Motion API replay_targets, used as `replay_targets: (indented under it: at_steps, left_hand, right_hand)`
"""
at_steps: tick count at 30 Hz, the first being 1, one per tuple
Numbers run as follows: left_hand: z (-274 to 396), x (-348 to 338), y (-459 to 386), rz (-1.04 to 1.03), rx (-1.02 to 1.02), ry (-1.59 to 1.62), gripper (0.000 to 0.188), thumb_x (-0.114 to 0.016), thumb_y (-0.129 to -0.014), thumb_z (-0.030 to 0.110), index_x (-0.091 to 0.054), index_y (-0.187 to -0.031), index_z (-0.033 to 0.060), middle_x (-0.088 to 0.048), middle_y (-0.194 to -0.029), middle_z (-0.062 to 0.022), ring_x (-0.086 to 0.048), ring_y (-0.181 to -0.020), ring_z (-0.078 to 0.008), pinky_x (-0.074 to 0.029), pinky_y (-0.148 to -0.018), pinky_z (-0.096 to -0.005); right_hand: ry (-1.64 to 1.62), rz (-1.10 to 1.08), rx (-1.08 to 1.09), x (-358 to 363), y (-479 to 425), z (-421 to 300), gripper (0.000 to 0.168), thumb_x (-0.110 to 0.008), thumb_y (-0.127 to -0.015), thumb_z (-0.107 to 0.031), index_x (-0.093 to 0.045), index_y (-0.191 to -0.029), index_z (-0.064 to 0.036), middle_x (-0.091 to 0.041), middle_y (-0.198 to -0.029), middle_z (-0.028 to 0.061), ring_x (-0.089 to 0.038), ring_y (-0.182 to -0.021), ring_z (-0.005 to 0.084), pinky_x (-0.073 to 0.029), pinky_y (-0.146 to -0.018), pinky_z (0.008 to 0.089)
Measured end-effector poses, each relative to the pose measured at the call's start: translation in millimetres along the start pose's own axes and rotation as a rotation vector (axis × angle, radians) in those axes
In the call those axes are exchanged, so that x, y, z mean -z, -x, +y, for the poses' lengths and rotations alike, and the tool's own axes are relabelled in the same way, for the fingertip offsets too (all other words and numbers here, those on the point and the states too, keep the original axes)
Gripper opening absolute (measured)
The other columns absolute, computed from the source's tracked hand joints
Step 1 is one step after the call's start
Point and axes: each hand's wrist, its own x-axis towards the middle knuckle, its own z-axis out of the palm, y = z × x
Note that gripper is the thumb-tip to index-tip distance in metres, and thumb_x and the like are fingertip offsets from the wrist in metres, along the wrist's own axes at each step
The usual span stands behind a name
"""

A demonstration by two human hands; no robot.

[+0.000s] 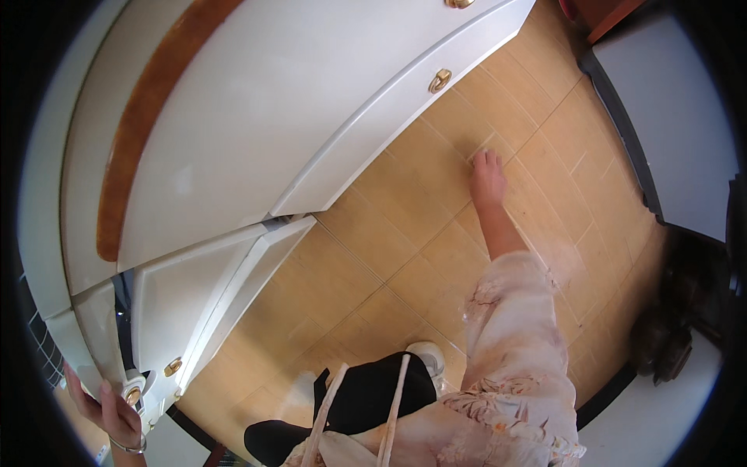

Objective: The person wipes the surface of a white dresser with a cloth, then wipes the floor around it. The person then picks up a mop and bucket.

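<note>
My left hand [108, 403], with a bracelet at the wrist, rests on the end of a white cabinet [233, 111] at the lower left, its fingers spread around the edge. Close beside it is a brass knob [133, 397]. My right hand [489, 175] reaches out over the tan tiled floor [408, 233], fingers curled downward. Something small and pale shows at its fingertips; what it is cannot be made out. A white cabinet door [192, 298] with a brass ring pull [173, 366] stands ajar to the right of the left hand.
A brown strip [140, 117] runs along the cabinet top. Another ring pull [440, 81] is on its front. Dark baseboard [624, 134] edges the wall at right. Dark wooden furniture parts [659, 338] stand at lower right. A white shoe [429, 356] is below me.
</note>
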Motion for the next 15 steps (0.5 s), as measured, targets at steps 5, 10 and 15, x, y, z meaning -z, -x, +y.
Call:
replay_targets:
  at_steps: [5,10,15]
  left_hand:
    - [1,2,11,-0.031,0.027,-0.004,0.037,-0.035,-0.092,0.008,-0.034,-0.129,0.0139,-0.020,-0.138,-0.0216,-0.029,-0.125,-0.0424,-0.029,-0.098,-0.0521]
    - [-2,-1,5,0.007,-0.010,-0.019,0.039,-0.034,-0.092,0.004,-0.034,-0.129,0.0148,-0.025,-0.137,-0.0225,-0.031,-0.123,-0.0422,-0.032,-0.097,-0.0516]
    - [-3,-4,-3,0.004,-0.023,-0.039,0.041,-0.037,-0.090,0.003,-0.035,-0.129,0.0144,-0.025,-0.137,-0.0227,-0.032,-0.123,-0.0411,-0.033,-0.097,-0.0504]
  right_hand:
    - [0.212,-0.098,-0.322,5,114,125,0.027,-0.053,-0.079,-0.012,-0.053,-0.106,-0.007,-0.054,-0.108,0.0131,-0.051,-0.103,0.0288,-0.045,-0.084,0.0370]
    - [0.031,0.110,-0.287,12,111,129,0.018,-0.049,-0.085,-0.014,-0.055,-0.099,-0.006,-0.056,-0.098,0.0120,-0.056,-0.090,0.0245,-0.045,-0.080,0.0357]
    - [-0.344,0.063,0.407,-8,59,-85,0.019,-0.050,-0.080,-0.013,-0.055,-0.097,-0.007,-0.055,-0.095,0.0145,-0.052,-0.092,0.0315,-0.045,-0.078,0.0407]
